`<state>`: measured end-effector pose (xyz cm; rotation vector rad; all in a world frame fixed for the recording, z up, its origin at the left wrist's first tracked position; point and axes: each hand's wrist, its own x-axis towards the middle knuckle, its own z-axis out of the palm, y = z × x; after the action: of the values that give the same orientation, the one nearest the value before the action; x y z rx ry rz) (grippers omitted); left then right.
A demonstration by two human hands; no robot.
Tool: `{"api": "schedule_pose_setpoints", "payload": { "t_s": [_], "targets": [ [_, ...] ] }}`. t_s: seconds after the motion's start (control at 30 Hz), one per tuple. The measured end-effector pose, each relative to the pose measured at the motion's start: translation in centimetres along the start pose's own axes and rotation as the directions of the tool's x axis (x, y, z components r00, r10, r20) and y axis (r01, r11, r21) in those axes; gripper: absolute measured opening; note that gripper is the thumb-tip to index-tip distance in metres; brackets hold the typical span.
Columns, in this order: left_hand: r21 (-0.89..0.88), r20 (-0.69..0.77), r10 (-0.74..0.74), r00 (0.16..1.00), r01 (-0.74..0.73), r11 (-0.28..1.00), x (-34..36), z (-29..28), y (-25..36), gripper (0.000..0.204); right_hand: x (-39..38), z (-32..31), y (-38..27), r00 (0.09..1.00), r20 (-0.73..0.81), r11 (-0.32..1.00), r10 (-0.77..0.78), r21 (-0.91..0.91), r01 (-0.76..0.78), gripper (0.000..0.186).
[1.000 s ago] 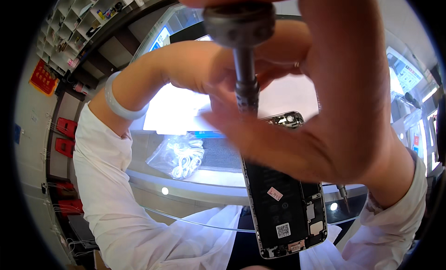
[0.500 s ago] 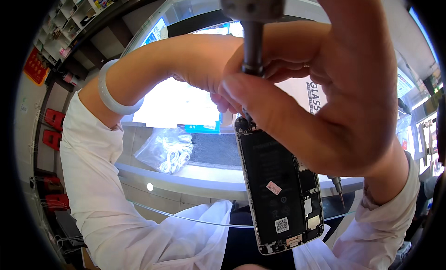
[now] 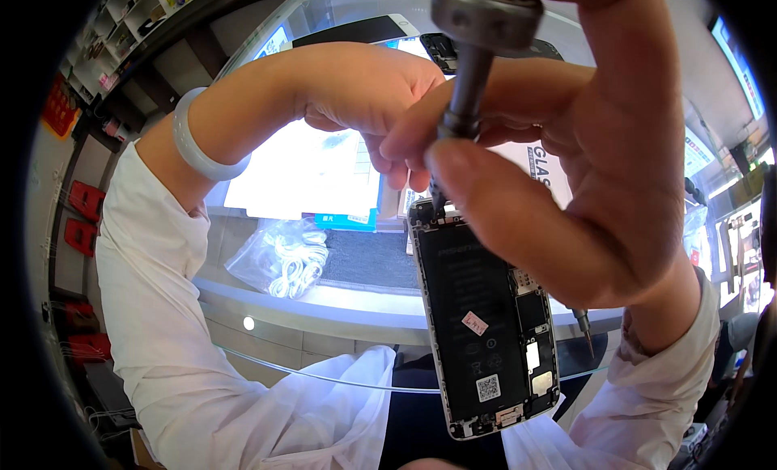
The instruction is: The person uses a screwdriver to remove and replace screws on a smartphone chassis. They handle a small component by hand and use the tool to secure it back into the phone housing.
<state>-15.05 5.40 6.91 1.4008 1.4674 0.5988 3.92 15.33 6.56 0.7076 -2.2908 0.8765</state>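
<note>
One screwdriver (image 3: 468, 86), top cropped; right hand (image 3: 579, 187) partly hides phone (image 3: 490, 304).

I watch the right hand (image 3: 611, 179) pinch a screwdriver (image 3: 483, 21), tip at the 11 o'clock corner of an opened phone (image 3: 469, 288). Around that phone, I see the left hand (image 3: 368, 90) farther out at 11, a bag (image 3: 249, 260) of white cable (image 3: 295, 264) between 9 and 10, another screwdriver (image 3: 584, 324) at 3.
</note>
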Motion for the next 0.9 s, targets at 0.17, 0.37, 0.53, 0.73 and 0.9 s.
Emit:
{"api": "schedule_pose_setpoints", "payload": {
  "t_s": [0.17, 0.37, 0.53, 0.73, 0.9],
  "targets": [
    [-0.005, -0.018, -0.029, 0.999, 0.029, 1.000, -1.0, 0.3, 1.1, 0.025, -0.2, -0.1, 0.0, 1.000, -0.004, 1.000, 0.002, -0.010, -0.002, 0.065],
    [0.053, 0.045, -0.064, 0.997, 0.062, 0.997, 0.6, -0.7, 0.0, 0.030, -0.2, -0.1, 0.1, 1.000, -0.010, 1.000, 0.001, -0.027, -0.001, 0.063],
    [0.348, -0.065, 0.250, 0.966, -0.212, 0.913, -0.3, -0.1, -1.9, 0.033, -0.1, -0.2, 0.2, 1.000, -0.013, 1.000, -0.003, -0.031, 0.003, 0.061],
    [0.524, -0.089, 0.265, 0.960, -0.181, 0.832, -1.3, 0.8, -0.5, 0.034, -0.2, -0.1, 0.3, 1.000, -0.014, 1.000, -0.006, -0.028, 0.006, 0.059],
    [0.292, -0.074, 0.032, 0.997, -0.009, 0.956, -0.9, 0.9, 1.9, 0.025, -0.2, -0.2, 0.3, 1.000, -0.015, 1.000, -0.006, -0.023, 0.005, 0.058]
  ]
}}
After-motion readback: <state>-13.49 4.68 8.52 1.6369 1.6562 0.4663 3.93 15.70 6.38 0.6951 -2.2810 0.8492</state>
